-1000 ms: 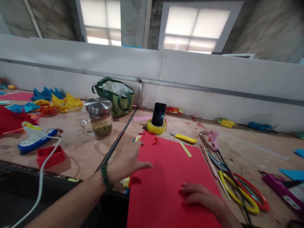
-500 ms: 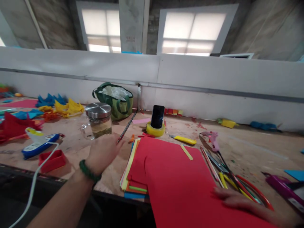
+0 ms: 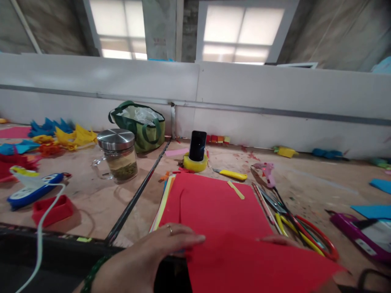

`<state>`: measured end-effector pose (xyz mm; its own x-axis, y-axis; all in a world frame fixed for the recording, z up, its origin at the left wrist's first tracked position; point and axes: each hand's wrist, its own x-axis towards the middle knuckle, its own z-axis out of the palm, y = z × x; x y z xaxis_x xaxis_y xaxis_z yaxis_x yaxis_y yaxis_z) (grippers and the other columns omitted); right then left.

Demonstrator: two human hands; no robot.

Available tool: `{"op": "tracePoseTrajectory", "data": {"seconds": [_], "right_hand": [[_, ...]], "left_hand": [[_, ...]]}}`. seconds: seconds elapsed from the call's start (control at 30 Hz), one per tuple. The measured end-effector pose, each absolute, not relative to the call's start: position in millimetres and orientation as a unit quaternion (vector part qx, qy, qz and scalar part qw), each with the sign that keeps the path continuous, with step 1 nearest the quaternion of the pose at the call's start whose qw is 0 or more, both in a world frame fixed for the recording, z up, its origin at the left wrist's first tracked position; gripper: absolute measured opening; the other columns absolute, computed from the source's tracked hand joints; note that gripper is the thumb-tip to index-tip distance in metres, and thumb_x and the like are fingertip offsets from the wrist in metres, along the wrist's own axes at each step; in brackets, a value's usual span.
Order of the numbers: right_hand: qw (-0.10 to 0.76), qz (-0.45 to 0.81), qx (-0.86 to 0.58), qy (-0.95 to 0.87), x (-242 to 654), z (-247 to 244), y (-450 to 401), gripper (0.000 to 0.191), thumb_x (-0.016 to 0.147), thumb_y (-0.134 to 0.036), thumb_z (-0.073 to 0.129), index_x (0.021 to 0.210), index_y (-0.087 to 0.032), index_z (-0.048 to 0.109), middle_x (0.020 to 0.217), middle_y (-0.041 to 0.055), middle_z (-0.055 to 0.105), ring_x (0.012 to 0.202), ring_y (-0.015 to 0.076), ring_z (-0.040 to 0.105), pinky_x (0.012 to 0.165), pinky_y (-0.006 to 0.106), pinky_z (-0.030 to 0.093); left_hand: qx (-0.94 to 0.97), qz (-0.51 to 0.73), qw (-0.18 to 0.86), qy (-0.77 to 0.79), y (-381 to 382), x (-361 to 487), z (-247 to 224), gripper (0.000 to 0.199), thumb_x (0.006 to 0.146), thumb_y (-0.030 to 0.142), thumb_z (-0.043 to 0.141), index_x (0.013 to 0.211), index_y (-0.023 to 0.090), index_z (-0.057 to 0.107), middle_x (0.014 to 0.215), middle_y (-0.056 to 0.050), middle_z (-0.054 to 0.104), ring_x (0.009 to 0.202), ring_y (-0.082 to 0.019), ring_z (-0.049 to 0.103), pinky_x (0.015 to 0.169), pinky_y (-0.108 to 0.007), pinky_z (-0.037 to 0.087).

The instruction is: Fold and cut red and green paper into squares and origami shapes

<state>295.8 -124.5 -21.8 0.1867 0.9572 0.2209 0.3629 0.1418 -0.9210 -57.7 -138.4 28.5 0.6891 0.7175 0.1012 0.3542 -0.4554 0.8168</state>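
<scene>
Red paper, one smooth flat sheet [image 3: 259,264], slopes nearest the person, far edge crosswise and dipping rightward; its near end is cut off, so I can't judge its long axis. The left hand [image 3: 152,250] reaches in palm down, fingers extended to the sheet's left corner. The sheet hides most of the right hand [image 3: 279,240]; I can't tell either grip. Beyond, a red-topped stack of coloured paper [image 3: 220,203] points away across the brown surface [image 3: 320,191].
</scene>
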Motion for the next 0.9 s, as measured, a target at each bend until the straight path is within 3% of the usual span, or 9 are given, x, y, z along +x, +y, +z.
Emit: {"op": "tracePoseTrajectory", "data": {"seconds": [0.1,0.2,0.23,0.3,0.37,0.43,0.63,0.73,0.9], "right_hand": [[0.462,0.276,-0.595,-0.597,296.6,-11.0,-120.4,0.023,0.060,-0.048,0.076,0.070,-0.027,0.079,0.075,0.0100,0.076,0.072,0.0327,0.071,0.064,0.041,0.059],[0.470,0.269,-0.548,-0.637,283.7,-0.6,-120.1,0.026,0.062,-0.052,0.075,0.070,-0.028,0.079,0.083,0.0107,0.076,0.086,0.0340,0.071,0.079,0.042,0.058],[0.479,0.272,-0.527,-0.647,279.2,0.2,-120.9,0.028,0.064,-0.056,0.073,0.069,-0.029,0.079,0.085,0.0109,0.076,0.088,0.0338,0.071,0.082,0.043,0.057],[0.486,0.279,-0.504,-0.658,274.8,-3.4,-122.8,0.032,0.067,-0.060,0.069,0.068,-0.029,0.078,0.084,0.0105,0.076,0.088,0.0327,0.070,0.084,0.044,0.056],[0.446,0.290,-0.517,-0.670,277.9,-11.3,-124.2,0.031,0.068,-0.058,0.069,0.069,-0.029,0.078,0.080,0.0092,0.076,0.083,0.0311,0.071,0.079,0.043,0.057],[0.382,0.285,-0.555,-0.681,284.7,-18.6,-123.7,0.028,0.068,-0.053,0.070,0.071,-0.027,0.079,0.077,0.0076,0.076,0.079,0.0291,0.071,0.074,0.038,0.058],[0.266,0.174,-0.664,-0.677,281.4,-10.2,-106.4,0.042,0.075,-0.058,0.056,0.054,-0.022,0.063,0.053,0.0026,0.063,0.052,0.0205,0.060,0.048,0.027,0.047],[0.227,0.136,-0.700,-0.664,271.5,1.4,-93.8,0.037,0.071,-0.058,0.060,0.073,-0.022,0.066,0.065,0.0023,0.067,0.061,0.0218,0.063,0.055,0.029,0.047],[0.169,0.135,-0.707,-0.673,265.3,7.0,-78.0,0.041,0.072,-0.053,0.061,0.097,-0.021,0.068,0.095,0.0078,0.070,0.083,0.0254,0.066,0.071,0.034,0.049]], "left_hand": [[0.817,0.248,0.393,0.340,-130.0,-42.7,6.7,0.077,0.075,0.050,0.073,0.144,0.034,0.042,0.144,-0.008,0.049,0.132,-0.032,0.045,0.112,-0.042,0.032],[0.824,0.259,0.371,0.341,-117.3,-32.3,-13.7,0.039,0.092,0.039,0.051,0.130,0.034,0.059,0.131,-0.005,0.061,0.127,-0.028,0.051,0.115,-0.046,0.022],[0.822,0.267,0.366,0.345,-115.0,-30.5,-17.9,0.034,0.093,0.037,0.050,0.123,0.033,0.065,0.124,-0.006,0.066,0.122,-0.027,0.055,0.115,-0.045,0.023],[0.806,0.291,0.366,0.362,-114.7,-29.4,-21.1,0.029,0.090,0.038,0.053,0.110,0.028,0.072,0.109,-0.006,0.073,0.106,-0.025,0.064,0.107,-0.040,0.035],[0.777,0.311,0.386,0.388,-118.2,-29.9,-18.7,0.029,0.090,0.041,0.053,0.102,0.024,0.073,0.100,-0.007,0.074,0.093,-0.022,0.067,0.090,-0.033,0.046],[0.746,0.321,0.411,0.413,-120.7,-30.5,-14.7,0.032,0.093,0.041,0.048,0.097,0.020,0.072,0.096,-0.006,0.073,0.087,-0.020,0.065,0.079,-0.027,0.048],[0.709,0.276,0.297,0.578,-101.0,-25.5,-13.2,0.040,0.089,0.045,0.050,0.060,0.017,0.051,0.062,-0.001,0.054,0.058,-0.014,0.046,0.054,-0.024,0.032],[0.732,0.200,0.241,0.605,-85.5,-23.4,-6.5,0.032,0.087,0.040,0.053,0.064,0.017,0.053,0.064,-0.001,0.054,0.060,-0.015,0.047,0.055,-0.026,0.029],[0.778,0.161,0.188,0.577,-59.0,-28.0,3.6,0.024,0.078,0.034,0.064,0.062,0.017,0.057,0.093,-0.008,0.060,0.081,-0.021,0.057,0.071,-0.031,0.038]]}}
